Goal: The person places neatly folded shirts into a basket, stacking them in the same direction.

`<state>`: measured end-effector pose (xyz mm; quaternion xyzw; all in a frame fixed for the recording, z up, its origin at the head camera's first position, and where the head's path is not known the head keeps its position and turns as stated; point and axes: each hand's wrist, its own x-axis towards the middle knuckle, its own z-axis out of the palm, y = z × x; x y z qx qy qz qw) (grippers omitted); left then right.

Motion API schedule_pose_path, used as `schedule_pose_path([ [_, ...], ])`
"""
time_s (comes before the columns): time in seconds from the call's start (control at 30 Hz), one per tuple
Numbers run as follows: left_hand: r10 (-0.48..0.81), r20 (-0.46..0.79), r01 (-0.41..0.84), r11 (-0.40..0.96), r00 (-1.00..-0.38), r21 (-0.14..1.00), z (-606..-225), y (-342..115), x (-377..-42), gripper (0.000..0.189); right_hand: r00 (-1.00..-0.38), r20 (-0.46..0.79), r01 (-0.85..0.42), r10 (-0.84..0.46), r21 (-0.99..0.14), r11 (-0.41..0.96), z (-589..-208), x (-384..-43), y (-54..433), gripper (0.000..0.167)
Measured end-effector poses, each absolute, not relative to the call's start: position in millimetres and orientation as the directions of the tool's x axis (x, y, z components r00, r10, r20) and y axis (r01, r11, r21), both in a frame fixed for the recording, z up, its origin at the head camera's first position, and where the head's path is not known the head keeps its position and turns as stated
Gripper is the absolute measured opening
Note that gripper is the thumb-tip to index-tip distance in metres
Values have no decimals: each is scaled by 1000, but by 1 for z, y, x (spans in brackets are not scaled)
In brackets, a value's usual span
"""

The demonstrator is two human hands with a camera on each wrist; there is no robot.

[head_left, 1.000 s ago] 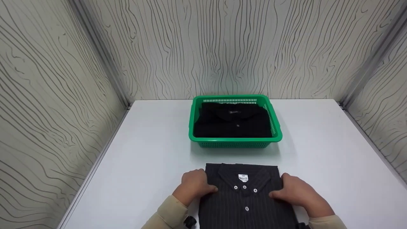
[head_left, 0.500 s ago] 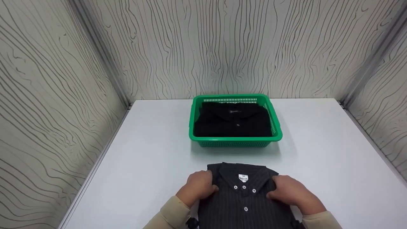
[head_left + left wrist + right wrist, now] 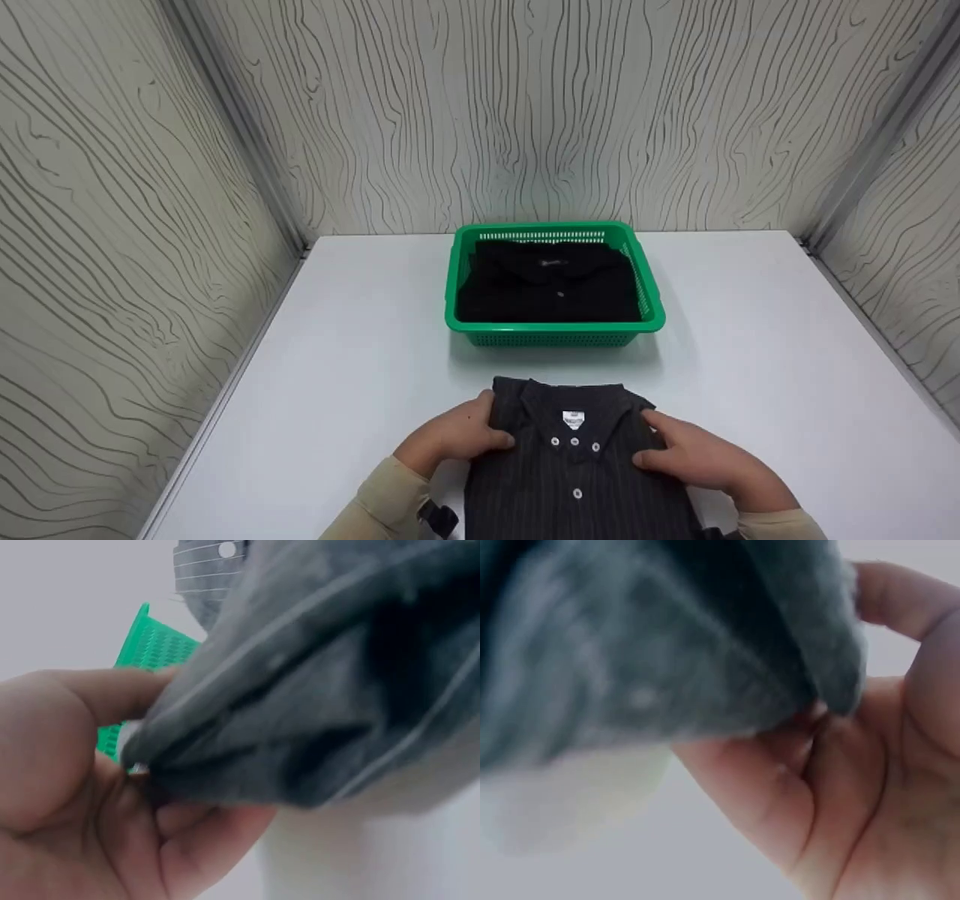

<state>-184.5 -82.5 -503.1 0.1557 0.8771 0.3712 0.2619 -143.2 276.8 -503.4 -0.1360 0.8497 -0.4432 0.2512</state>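
A folded dark pinstriped button-up shirt [image 3: 555, 480] is in the lower middle of the head view, its buttoned collar and white label facing up. My left hand [image 3: 459, 431] grips its left edge near the shoulder, thumb on top. On the right edge, my right hand [image 3: 697, 454] grips it the same way. In the left wrist view, the fingers of the left hand [image 3: 112, 787] lie under the folded cloth [image 3: 300, 690] with the thumb over it. The right wrist view has the right hand's fingers [image 3: 757, 795] beneath the grey cloth [image 3: 667, 675]. The shirt's lower end is out of frame.
A green plastic basket [image 3: 555, 328] stands behind the shirt on the white table [image 3: 360, 352]. Inside it lies folded black clothing [image 3: 540, 300] with a collar. Wood-patterned panels [image 3: 525, 112] enclose the table at the back and both sides.
The shirt's top left corner has risen a little, and its right shoulder now bends back at the corner. Both hands have shifted slightly along the edges. The basket has stayed put.
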Motion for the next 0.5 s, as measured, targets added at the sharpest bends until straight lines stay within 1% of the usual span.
schedule_pose_path([
  [0.1, 514, -381, 35, 628, -769, 777, -499, -89, -186, 67, -810, -320, 23, -491, -855, 519, -502, -142, 281, 78],
  [0.23, 553, -398, 8, 592, -732, 806, -495, -95, -187, 61, -800, -308, 26, -515, -875, 484, -498, -141, 285, 76],
  [0.33, 558, -389, 24, 593, -733, 805, -493, -98, -188, 59, -806, -293, 9, -514, -875, 484, -495, -142, 284, 72],
  [0.5, 555, -355, 56, 590, -752, 805, -487, -101, -187, 59, -816, -275, -7, -508, -875, 485, -490, -144, 284, 68],
])
